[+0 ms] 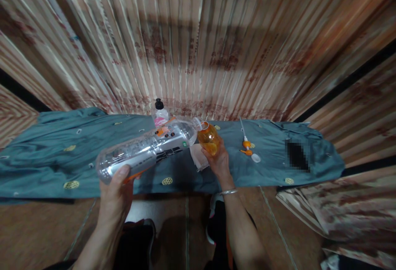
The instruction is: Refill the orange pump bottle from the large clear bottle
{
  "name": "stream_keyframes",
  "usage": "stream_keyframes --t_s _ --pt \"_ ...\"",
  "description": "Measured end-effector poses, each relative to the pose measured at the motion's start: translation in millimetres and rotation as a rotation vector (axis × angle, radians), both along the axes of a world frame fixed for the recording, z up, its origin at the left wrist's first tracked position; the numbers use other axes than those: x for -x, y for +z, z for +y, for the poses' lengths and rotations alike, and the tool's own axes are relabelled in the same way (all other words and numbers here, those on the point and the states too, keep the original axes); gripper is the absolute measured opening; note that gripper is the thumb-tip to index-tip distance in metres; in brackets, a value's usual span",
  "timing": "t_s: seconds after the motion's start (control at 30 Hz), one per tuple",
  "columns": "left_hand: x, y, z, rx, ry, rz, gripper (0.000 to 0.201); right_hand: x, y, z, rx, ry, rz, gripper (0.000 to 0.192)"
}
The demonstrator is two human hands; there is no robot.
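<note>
A: Your left hand (116, 187) holds the big clear bottle (145, 150) by its base, fingers wrapped under it. Where is its mouth?

B: It is touching the small orange bottle (209, 138), which your right hand (218, 160) grips from below. Keep both necks together and tilt slowly, so nothing spills on the blue cloth (62, 154).

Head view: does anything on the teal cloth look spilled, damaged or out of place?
No spill or damage shows. The orange pump dispenser top lies loose on the teal cloth, off any bottle. The large clear plastic bottle is tipped sideways, mouth against the small orange bottle.
</note>
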State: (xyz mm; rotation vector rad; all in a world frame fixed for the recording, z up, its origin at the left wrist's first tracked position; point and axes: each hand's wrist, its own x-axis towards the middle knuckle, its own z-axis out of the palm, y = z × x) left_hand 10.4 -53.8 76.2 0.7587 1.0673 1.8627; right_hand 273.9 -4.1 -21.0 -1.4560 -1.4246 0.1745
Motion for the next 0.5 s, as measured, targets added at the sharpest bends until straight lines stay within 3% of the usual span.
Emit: stream_keyframes --t_s 0.5 --pt "2.0 1.2 -1.3 0.05 0.025 0.023 0.066 -0.8 -4.5 1.6 0.021 -0.012 0.003 0.066"
